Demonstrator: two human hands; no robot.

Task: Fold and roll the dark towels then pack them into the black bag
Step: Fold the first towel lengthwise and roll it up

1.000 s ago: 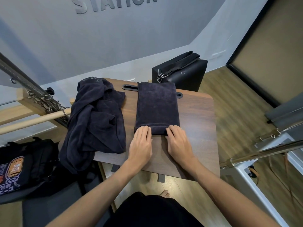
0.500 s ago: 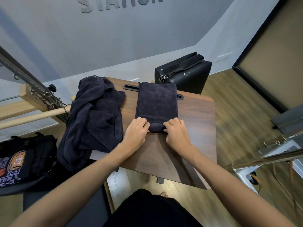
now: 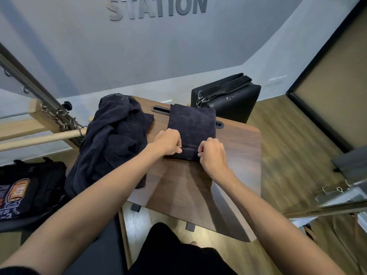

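Folded dark towel [image 3: 192, 124] lies flat at desk [image 3: 234, 155] centre, near end turned into a short roll [image 3: 188, 154]. Left hand [image 3: 167, 142] grip curled on the roll's left end, right hand [image 3: 211, 154] grip curled on its right end. Heap of loose dark towels [image 3: 111, 141] at 9 o'clock from the folded one, draping off the desk edge. Black bag [image 3: 228, 96] at 1 o'clock, beyond the desk's far edge. Second black bag with print [image 3: 25, 187] at 8 o'clock, off the desk.
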